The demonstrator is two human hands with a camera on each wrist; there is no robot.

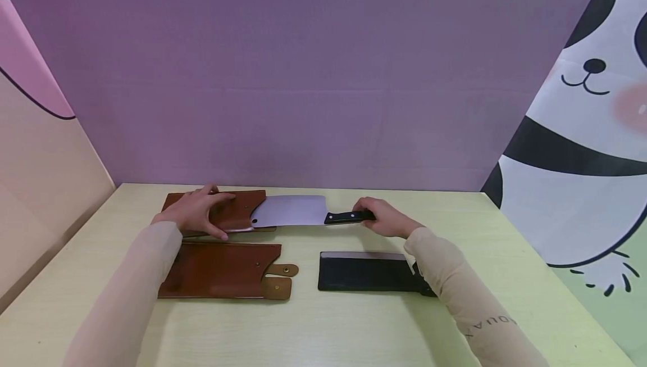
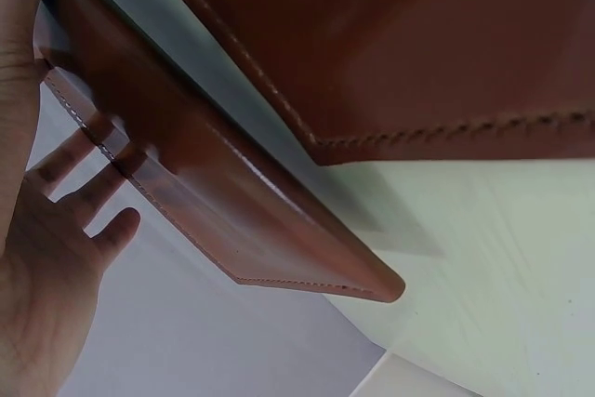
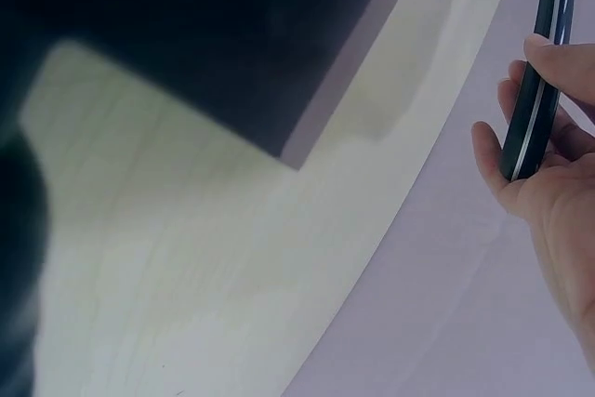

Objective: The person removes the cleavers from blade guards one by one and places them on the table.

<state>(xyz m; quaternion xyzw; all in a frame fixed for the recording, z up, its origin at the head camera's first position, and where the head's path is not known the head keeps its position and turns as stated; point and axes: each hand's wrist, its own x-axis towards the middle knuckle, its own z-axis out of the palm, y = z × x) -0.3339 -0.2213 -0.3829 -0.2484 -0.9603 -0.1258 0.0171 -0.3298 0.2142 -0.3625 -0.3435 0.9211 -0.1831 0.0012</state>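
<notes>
My left hand grips the far brown leather sheath across its width, thumb at the near edge. In the left wrist view, the fingers touch the stitched edge of this sheath. My right hand holds a cleaver by its black riveted handle. The pale blade points left, its holed front end right at the sheath's curved mouth. In the right wrist view, thumb and fingers wrap the handle.
A second brown sheath lies nearer, its two snap straps pointing right. Beside it, partly under my right forearm, lies a black-faced cleaver with a pale strip along its far edge. A purple cloth hangs behind the table.
</notes>
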